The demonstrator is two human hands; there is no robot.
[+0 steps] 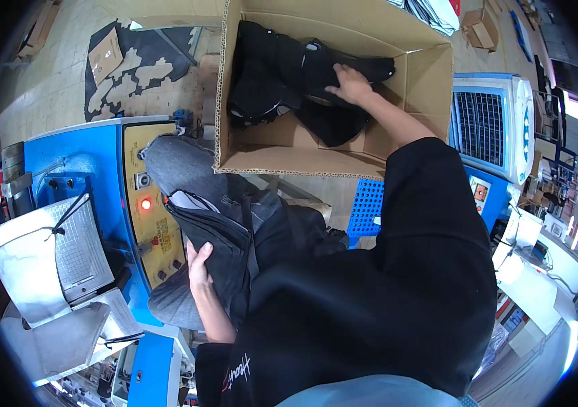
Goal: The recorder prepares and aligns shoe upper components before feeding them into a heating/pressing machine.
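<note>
My right hand reaches into a large open cardboard box and rests on black garments piled inside; its fingers press on the dark fabric. My left hand grips the lower edge of a stack of dark grey folded garments held against my lap. The stack lies over my grey-trousered leg, beside the blue machine. My black sleeves cover much of the lower picture.
A blue machine with a yellow control panel and a lit red button stands at my left. A white and blue cooler sits right of the box. A blue crate is below the box. Benches with clutter line the right.
</note>
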